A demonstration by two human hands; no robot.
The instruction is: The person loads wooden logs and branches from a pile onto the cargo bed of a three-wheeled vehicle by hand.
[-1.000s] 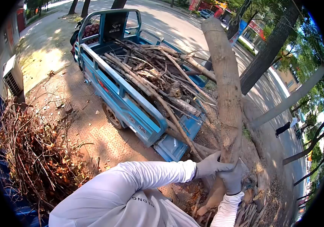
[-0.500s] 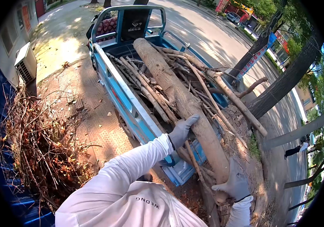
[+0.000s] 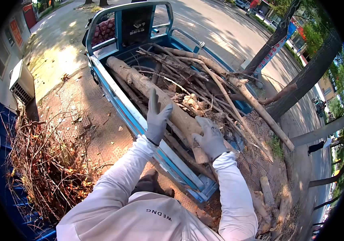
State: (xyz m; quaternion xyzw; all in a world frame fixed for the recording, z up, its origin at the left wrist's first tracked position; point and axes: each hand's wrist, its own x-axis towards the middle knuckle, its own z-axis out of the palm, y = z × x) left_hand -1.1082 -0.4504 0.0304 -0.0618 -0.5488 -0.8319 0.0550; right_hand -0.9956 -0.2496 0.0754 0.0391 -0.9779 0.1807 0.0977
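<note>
A thick log (image 3: 139,82) lies lengthwise along the left side of the blue cargo tricycle bed (image 3: 119,94), over thinner branches. My left hand (image 3: 157,122), in a grey glove, is held against or just beside the log's left side, fingers stretched up and thumb apart. At the log's near end is my right gloved hand (image 3: 213,140), its fingers spread and its palm toward the wood. Neither hand wraps round the log. Below the right hand a narrower piece of wood (image 3: 200,154) sticks out. Several sticks (image 3: 184,68) are heaped to the log's right.
A long branch (image 3: 256,106) juts past the bed's right rear. Dry brush (image 3: 47,172) is piled at left, near an air-conditioner unit (image 3: 22,82). Tree trunks (image 3: 308,76) stand at right. Cut wood (image 3: 266,190) lies on the ground behind the tricycle.
The thick log has moved forward and left into the bed. My left hand has shifted left and upward; my right hand has come forward and left along with the log's near end.
</note>
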